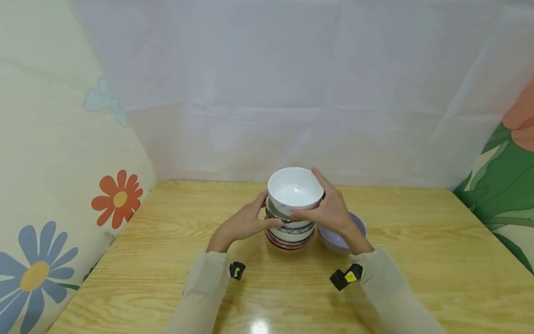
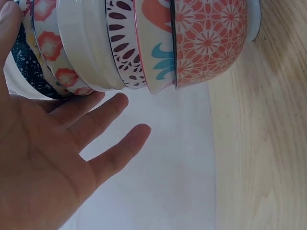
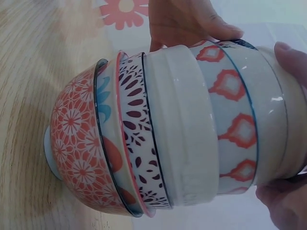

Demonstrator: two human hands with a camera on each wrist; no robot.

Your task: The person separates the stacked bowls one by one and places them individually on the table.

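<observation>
Head view alone — lilac bowl (image 1: 340,239) beside stack (image 1: 290,232); right hand (image 1: 329,211) gripping top bowl (image 1: 295,190), left hand (image 1: 246,222) flat-fingered against stack.

Sleeves: long, pale beige, loose fabric reaching both wrists
Left hand (image 1: 246,222): bare, no rings or gloves
Right hand (image 1: 329,211): bare, short plain nails
Left wrist device (image 1: 237,270): small, black, yellow mark
Right wrist device (image 1: 346,277): black, boxy, yellow patch

Light wooden table (image 1: 167,260), pale grain, glossy glare spot at near edge; stack of nested patterned bowls (image 1: 290,229) standing on it near centre; lilac bowl (image 1: 333,240) just right of the stack, directly on the wood
</observation>
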